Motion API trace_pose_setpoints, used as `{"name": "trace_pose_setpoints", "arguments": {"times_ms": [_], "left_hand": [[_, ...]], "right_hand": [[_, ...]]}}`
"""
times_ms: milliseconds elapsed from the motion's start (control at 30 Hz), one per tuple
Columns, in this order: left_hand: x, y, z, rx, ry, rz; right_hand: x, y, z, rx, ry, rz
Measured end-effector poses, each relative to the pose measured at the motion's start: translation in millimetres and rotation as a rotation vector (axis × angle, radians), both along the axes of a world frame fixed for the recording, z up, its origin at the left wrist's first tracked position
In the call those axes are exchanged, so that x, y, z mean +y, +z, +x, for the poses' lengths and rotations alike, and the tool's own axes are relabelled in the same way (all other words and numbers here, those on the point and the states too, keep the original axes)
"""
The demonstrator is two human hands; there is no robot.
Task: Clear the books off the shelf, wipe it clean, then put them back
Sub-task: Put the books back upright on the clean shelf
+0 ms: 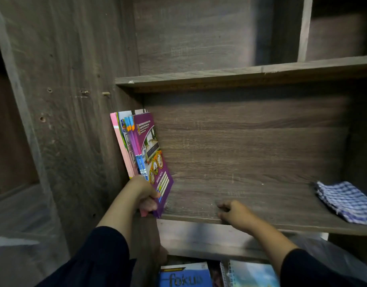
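Books (pixel 141 150) stand at shelf (pixel 251 195) left, gripped by left hand (pixel 146 196); right hand (pixel 233 211) loosely curled, empty, on near edge.

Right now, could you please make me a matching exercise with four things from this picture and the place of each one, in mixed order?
Things:
1. purple-covered thin books
2. blue-and-white checked cloth
3. blue book with the word "fokus"
4. right hand

Places:
A. lying at the right end of the wooden shelf
B. below the shelf, at the bottom of the picture
C. resting on the shelf's front edge, holding nothing
D. standing at the shelf's left end, gripped by the left hand

Pairs: 1-D, 2-A, 3-B, 4-C
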State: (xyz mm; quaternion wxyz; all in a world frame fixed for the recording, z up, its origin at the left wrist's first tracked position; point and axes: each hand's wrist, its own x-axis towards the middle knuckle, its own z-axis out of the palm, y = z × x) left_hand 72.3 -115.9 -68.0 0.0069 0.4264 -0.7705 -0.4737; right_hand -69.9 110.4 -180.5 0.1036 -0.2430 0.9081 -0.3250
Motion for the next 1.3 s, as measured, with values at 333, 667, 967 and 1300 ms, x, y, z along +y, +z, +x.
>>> {"name": "trace_pose_setpoints", "arguments": {"times_ms": [333,667,967,1300], "left_hand": [[-0.8,-5.9,-6.9,-0.231,-0.08,-0.714],[-13.7,-32.2,8.5,0.085,-0.002,0.048],[-5.0,-33.6,11.7,0.275,0.157,0.023],[9.6,-45.0,14.1,-0.038,-0.048,-0.037]], "right_hand": [[-0.9,-2.7,-2.8,0.027,0.0,0.0],[-2.7,-5.5,-7.7,0.025,0.015,-0.013],[-0.2,-1.7,-1.5,0.06,0.032,0.023],[4.3,5.6,26.7,0.082,0.002,-0.02]]}}
